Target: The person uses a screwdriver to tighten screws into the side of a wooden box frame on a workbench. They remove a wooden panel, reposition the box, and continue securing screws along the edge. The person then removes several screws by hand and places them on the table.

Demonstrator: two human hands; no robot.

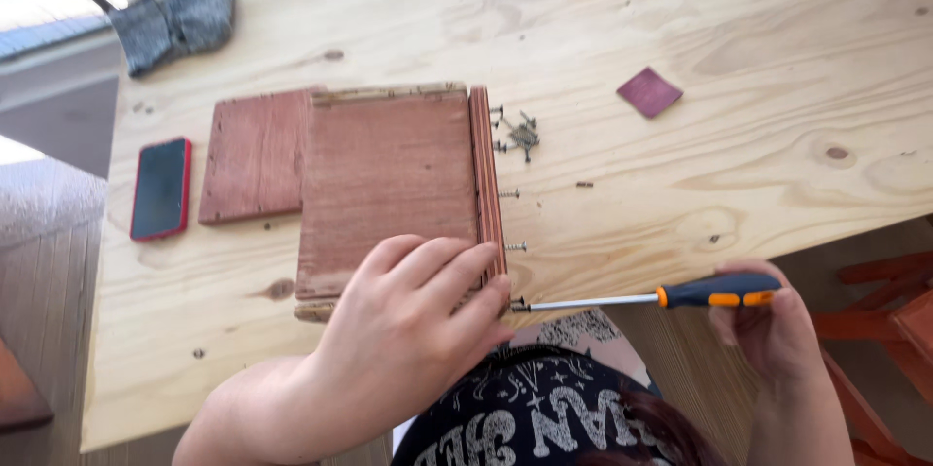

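My left hand (413, 330) presses flat on the near corner of a reddish plywood box piece (384, 179) lying on the pale wooden table (680, 194). My right hand (768, 325) grips the black and orange handle of a screwdriver (671, 296). Its shaft points left to a screw (518, 306) at the near right edge of the box. Two more screws (512, 220) stick out of the same upright side strip (486, 174), farther along.
A loose pile of screws (517, 131) lies by the box's far right corner. A flat reddish board (255, 155) sits left of the box, with a red-cased phone (161, 188) beyond it. A grey cloth (175, 24) lies far left, a dark red sandpaper square (649, 93) far right.
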